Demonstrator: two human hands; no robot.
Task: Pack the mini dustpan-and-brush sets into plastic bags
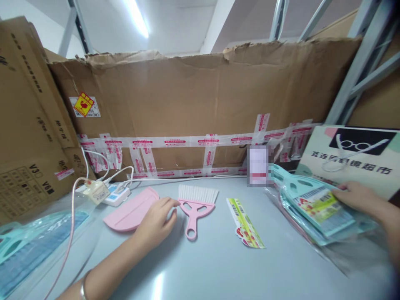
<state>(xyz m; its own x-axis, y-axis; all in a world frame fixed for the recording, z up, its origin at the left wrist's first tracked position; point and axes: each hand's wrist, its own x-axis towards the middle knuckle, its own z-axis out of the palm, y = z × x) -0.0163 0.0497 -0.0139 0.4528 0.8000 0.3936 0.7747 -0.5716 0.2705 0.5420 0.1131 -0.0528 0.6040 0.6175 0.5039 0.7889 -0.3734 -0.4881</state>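
Note:
My left hand (pixel 159 221) hovers over or rests on the table between a pink dustpan (pixel 133 212) and a pink hand brush (pixel 194 212). Its fingers are loosely bent, the thumb apart, holding nothing. The fingertips come close to the brush's left corner; whether they touch it I cannot tell. White bristles on the brush point away from me. To its right lies a yellow-green printed card (pixel 245 223). At the far right my right hand (pixel 356 198) grips the edge of a turquoise brush and dustpan set (pixel 325 208) in clear plastic, on a stack of similar ones.
Another turquoise bagged set (pixel 40 237) lies at the left. A white power strip (pixel 117 196) with plugs and cables sits behind the dustpan. A taped cardboard box (pixel 187 100) walls the back. A pixelated white item (pixel 258 164) and a printed bag (pixel 359 156) stand against it.

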